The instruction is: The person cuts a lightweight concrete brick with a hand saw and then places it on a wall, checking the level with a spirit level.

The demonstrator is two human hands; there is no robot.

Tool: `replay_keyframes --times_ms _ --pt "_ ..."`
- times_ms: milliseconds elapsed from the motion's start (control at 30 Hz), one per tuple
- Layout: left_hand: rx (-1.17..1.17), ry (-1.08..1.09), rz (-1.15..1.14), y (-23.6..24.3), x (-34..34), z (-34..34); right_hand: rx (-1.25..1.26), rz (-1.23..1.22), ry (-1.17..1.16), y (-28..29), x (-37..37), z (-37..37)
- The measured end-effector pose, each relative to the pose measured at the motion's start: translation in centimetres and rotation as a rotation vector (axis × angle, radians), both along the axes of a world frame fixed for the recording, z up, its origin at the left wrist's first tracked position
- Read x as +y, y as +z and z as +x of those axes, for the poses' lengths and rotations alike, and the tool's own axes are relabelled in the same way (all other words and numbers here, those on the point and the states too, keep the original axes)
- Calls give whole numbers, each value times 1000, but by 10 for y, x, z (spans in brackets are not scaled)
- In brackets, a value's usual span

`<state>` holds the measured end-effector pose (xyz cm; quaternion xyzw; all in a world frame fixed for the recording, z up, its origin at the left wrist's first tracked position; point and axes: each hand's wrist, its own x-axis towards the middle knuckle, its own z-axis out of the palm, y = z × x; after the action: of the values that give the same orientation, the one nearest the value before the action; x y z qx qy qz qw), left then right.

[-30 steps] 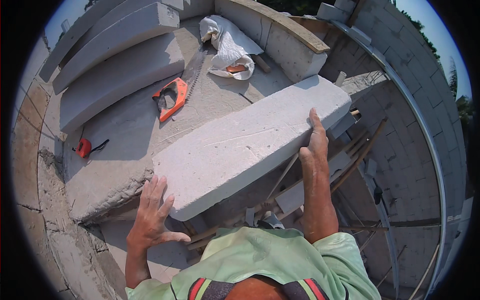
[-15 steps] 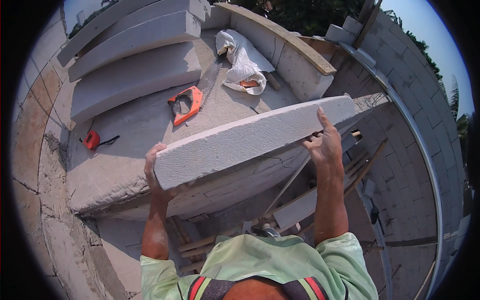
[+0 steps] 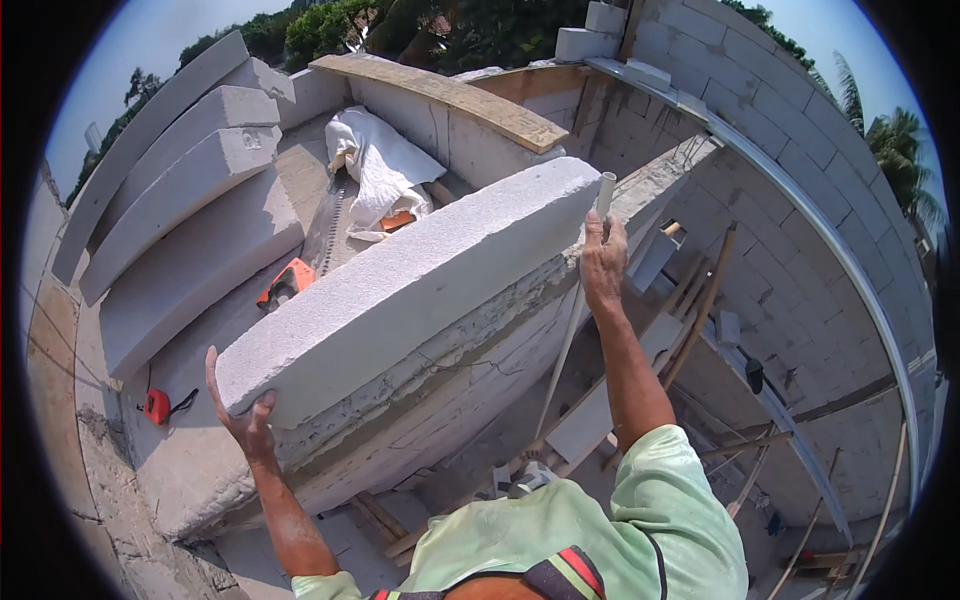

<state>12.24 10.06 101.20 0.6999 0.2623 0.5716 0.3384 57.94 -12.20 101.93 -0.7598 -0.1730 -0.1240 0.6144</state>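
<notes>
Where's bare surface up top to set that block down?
Bare slab between the red tape measure and the lifted block held by left hand and right hand. Crowded: stacked blocks, orange saw, white cloth.

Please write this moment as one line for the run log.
left hand: under low end of grey block | right hand: on high end | block: tilted

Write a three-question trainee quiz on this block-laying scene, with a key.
1. True or false: both hands grip the long pale grey concrete block.
2. Which hand holds the block's lower end? A. left hand B. right hand
3. Fill in: the small red tape measure lies on the grey concrete ____.

Key: 1 true; 2 A; 3 slab.
</notes>
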Motion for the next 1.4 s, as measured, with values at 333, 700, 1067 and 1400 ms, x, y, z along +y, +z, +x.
replay_keyframes --times_ms 333,700,1067,1400 --pt "-88 159 -431 -122 17 -50 -86 217 220 -48 27 58" --pt "-19 166 -381 -141 25 -56 -65 437 280 -74 50 85" --pt "-179 -35 -450 -124 8 -44 60 580 152 -80 69 92" --pt "433 395 -49 -181 21 -81 59 530 162 -66 69 79"
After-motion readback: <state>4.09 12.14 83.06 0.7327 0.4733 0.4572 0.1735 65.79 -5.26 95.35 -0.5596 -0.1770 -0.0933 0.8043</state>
